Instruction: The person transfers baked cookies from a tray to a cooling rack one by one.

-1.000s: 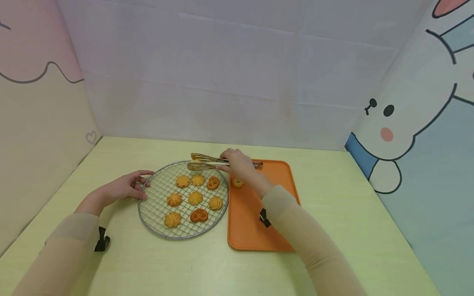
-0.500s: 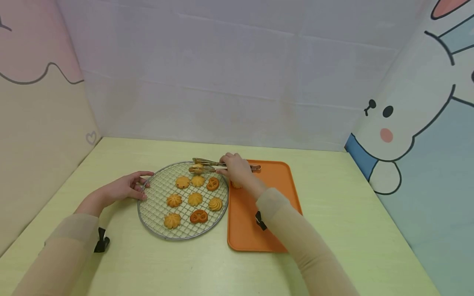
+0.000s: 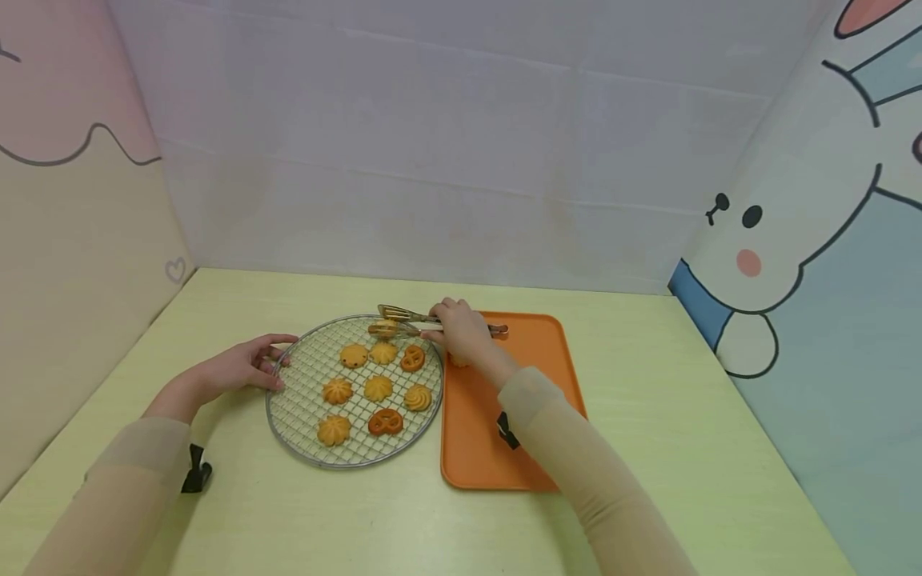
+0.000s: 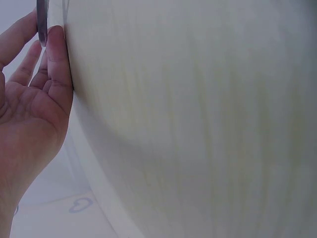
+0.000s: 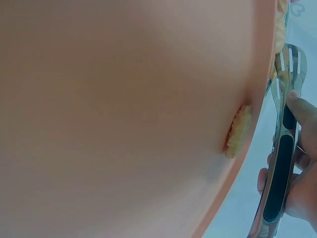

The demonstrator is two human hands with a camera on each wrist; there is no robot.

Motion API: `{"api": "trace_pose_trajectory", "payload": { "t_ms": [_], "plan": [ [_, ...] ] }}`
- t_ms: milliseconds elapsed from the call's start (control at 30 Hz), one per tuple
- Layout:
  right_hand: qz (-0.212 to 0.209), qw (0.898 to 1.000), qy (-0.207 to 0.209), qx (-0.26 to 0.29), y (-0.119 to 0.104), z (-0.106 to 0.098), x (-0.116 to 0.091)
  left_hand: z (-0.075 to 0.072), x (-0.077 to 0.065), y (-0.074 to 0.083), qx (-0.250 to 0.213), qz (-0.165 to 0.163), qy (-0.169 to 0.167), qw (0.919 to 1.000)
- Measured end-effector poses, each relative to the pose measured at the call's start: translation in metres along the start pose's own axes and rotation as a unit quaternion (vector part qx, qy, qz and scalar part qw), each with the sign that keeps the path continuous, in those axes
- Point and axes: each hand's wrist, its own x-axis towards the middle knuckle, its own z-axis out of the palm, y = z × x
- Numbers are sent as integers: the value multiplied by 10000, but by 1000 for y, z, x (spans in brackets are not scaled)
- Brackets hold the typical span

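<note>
My left hand (image 3: 241, 368) holds the left rim of a round wire cooling rack (image 3: 298, 412), its thumb and fingers at the metal edge; in the left wrist view the rim (image 4: 42, 25) lies between them. My right hand (image 3: 464, 332) grips metal tongs (image 3: 394, 313) at the rack's far right edge; their dark handle inlay (image 5: 280, 173) shows in the right wrist view. A cookie (image 3: 386, 326) lies between the slotted ends; whether they squeeze it I cannot tell. Under my right hand, another cookie (image 5: 238, 131) sits on an orange tray (image 3: 490, 448).
Several cookies (image 3: 378, 389) and pretzel-shaped biscuits (image 3: 386, 422) are spread over the rack. The tray adjoins the rack's right side on a pale yellow table (image 3: 346, 520). A white wall (image 3: 432, 160) stands behind, with cartoon-printed panels (image 3: 828, 280) at both sides.
My right hand and the tongs have shifted slightly nearer to me, bringing the slotted ends to either side of the far cookie. My left hand stays at the rim.
</note>
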Motion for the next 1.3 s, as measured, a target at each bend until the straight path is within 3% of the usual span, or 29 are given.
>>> {"api": "trace_pose_trajectory", "payload": {
  "t_ms": [367,667,1000,1300],
  "plan": [
    [168,9998,74,119,5,-6,-2,-4,4,-2,-60,14,-46,10000],
    [243,9993,118,242,12,-27,-10,-7,6,-1,1,45,-69,10000],
    [103,9991,393,90,30,-43,-24,-10,11,-1,34,55,-74,10000],
    [37,9988,405,279,51,-51,-42,-14,13,0,63,69,-83,9999]
  ]
}}
